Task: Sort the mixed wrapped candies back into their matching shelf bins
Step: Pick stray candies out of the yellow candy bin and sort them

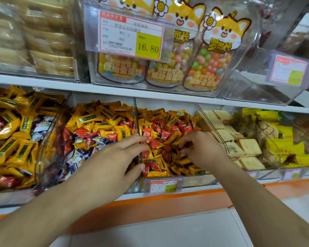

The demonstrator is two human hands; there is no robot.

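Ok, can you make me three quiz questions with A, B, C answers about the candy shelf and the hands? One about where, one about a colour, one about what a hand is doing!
1. Where is the right hand?
A. in the bin of red and orange candies
B. on the upper shelf
C. in the biscuit bin

2. What colour is the patch behind 16.80 on the big price tag?
A. blue
B. yellow
C. white

3. What is the right hand doing?
A. lying flat and open
B. pinching a dark-wrapped candy
C. pointing at the jars

Answers:
1 A: it reaches into the red and orange candy bin, left of the biscuit bin.
2 B: the number sits on a yellow square.
3 B: its curled fingertips hold a small dark wrapper. The left hand rests open on the clear divider.
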